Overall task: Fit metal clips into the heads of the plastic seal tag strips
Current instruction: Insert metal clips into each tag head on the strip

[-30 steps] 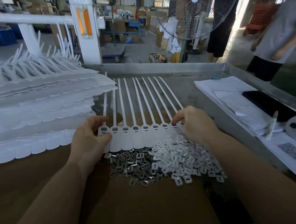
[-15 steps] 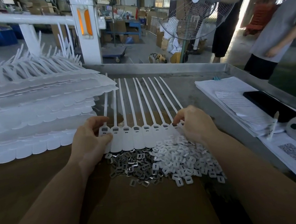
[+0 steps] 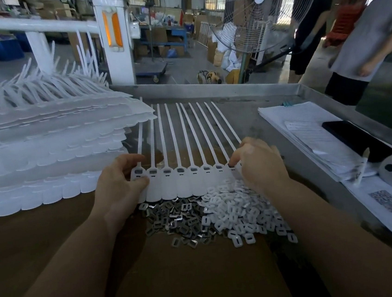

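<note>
A joined row of white seal tag strips lies flat on the desk, heads toward the person, tails fanning away. The left hand pinches the leftmost head; the right hand presses curled fingers on the rightmost head — whether it holds a clip, I cannot tell. Just beside the heads lie metal clips and white plastic pieces, a stack of strips to the left.

The strip row lies behind the metal clips, with stacked strips left and papers right.
</note>
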{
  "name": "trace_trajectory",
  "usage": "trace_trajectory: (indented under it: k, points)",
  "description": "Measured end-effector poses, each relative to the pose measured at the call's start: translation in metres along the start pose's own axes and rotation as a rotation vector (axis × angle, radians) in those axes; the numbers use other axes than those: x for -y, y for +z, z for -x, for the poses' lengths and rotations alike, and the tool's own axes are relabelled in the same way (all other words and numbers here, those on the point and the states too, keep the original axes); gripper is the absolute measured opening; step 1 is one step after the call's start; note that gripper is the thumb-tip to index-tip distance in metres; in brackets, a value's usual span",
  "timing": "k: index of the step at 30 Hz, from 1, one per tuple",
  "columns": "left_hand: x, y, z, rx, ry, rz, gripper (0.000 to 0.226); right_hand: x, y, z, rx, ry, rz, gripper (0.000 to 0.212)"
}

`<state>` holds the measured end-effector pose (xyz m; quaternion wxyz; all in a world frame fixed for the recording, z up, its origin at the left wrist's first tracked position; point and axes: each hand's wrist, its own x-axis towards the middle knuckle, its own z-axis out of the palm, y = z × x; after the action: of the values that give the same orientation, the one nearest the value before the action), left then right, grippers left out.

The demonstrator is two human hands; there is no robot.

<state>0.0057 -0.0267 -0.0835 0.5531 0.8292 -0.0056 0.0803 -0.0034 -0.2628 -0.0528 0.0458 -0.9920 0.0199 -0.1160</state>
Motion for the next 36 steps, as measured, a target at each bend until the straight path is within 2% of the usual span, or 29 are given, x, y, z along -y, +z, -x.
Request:
trace_trajectory:
  k: [7,13,22,25,28,31,36]
  points:
    - [0.000,0.000,0.000,0.002,-0.004,-0.008,0.041,0.002,-0.001,0.000,0.045,0.031,-0.040,0.036]
    - [0.001,0.000,0.000,0.003,0.007,-0.009,0.042,0.003,0.003,0.003,-0.002,0.015,0.028,0.034]
    - [0.001,0.001,-0.001,0.001,0.011,-0.017,0.041,0.003,-0.003,0.003,0.068,-0.002,0.052,0.044]
    - [0.002,0.001,-0.001,0.006,0.014,-0.024,0.041,0.002,-0.004,0.005,0.065,0.001,0.016,0.043]
    - [0.001,0.000,-0.001,0.014,0.024,-0.025,0.041,0.006,-0.004,0.010,-0.003,-0.017,-0.029,0.033]
    - [0.001,0.001,-0.001,0.020,0.038,-0.027,0.040,0.017,-0.007,0.017,-0.030,-0.094,-0.175,0.026]
    - [0.004,0.001,-0.001,0.023,0.082,-0.031,0.034,0.043,-0.015,0.033,0.120,-0.272,-0.399,0.019]
